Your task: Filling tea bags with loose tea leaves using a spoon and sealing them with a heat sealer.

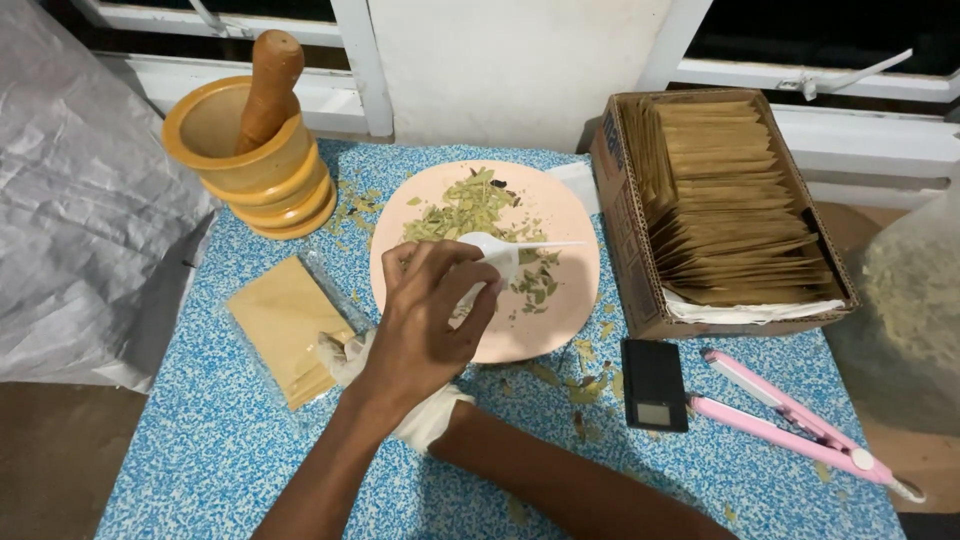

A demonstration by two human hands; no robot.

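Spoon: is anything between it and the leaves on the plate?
Nothing visible. The left hand holds the spoon over the plate, its bowl right at the leaves.

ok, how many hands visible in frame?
2. Left hand holds the white plastic spoon over the pink plate; right hand, gloved, sits mostly hidden beneath it.

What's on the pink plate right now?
The pink plate holds dried green leaf pieces and the bowl of a white plastic spoon. The left hand holds the spoon and covers the plate's near-left rim, so anything lying there is hidden.
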